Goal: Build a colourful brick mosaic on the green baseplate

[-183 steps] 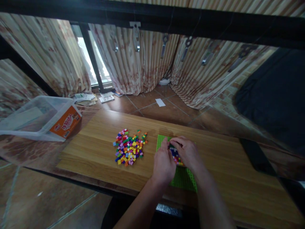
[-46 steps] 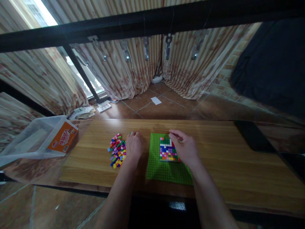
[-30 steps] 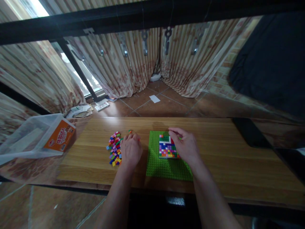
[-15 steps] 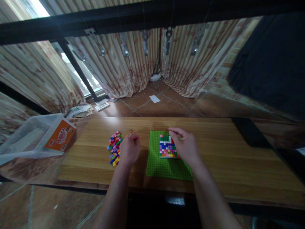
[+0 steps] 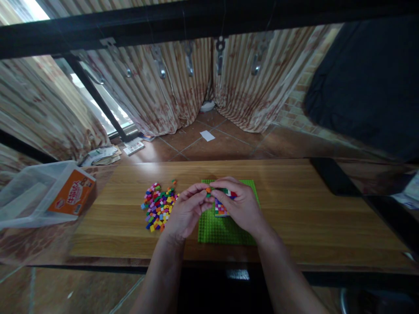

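My left hand (image 5: pixel 187 209) and my right hand (image 5: pixel 244 203) meet over the left part of a green studded baseplate (image 5: pixel 225 231). Between their fingertips is a small orange toy brick (image 5: pixel 208 190), with a bit of green just below it. Both hands are closed in a pinch at this brick. Under my right hand lies a square mosaic of coloured bricks (image 5: pixel 221 210) on the baseplate, partly hidden by the fingers. To the left of my left hand spreads a pile of loose, many-coloured bricks (image 5: pixel 157 209).
The wooden tabletop (image 5: pixel 294 209) carries all this. A clear plastic box (image 5: pixel 29 196) with an orange label stands at the left. Toward the far right edge lies a flat black object (image 5: pixel 334 176). Curtains (image 5: pixel 183 96) and a black bar (image 5: pixel 209 22) are beyond the table.
My left hand has moved right from the brick pile to meet my right hand, which has shifted slightly left. The orange brick now shows between their fingertips. The view has shifted a little.
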Demonstrator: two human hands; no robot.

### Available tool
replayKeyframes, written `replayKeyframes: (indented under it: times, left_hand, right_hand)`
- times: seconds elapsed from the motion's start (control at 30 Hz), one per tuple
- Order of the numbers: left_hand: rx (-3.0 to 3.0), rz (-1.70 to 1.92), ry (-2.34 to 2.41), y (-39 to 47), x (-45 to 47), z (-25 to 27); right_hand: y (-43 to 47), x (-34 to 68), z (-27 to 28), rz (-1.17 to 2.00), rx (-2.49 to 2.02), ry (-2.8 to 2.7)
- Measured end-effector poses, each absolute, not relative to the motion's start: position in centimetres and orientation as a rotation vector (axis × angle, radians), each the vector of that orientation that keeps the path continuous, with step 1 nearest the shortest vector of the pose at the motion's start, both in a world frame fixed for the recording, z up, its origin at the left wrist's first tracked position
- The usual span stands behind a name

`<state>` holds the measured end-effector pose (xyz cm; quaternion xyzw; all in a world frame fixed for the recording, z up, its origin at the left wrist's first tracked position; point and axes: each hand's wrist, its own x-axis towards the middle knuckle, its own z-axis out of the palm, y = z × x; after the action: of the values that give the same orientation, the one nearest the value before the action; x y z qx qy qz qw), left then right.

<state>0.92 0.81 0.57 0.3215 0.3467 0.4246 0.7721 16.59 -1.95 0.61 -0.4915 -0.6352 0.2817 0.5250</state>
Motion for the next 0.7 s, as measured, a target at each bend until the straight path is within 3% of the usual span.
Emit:
replayKeyframes:
  times: [0.33,0.7]
  left_hand:
    - [0.730,1.034,0.741,0.3,2.6,0.1]
    - [1.078,1.083,1.172,1.6,2.2,-2.6]
  right_hand:
    - [-1.8,16.5,0.0,0.728,-1.168,-1.370]
    - [-1.2,19.5,-1.4,0.479,-1.463,-1.497]
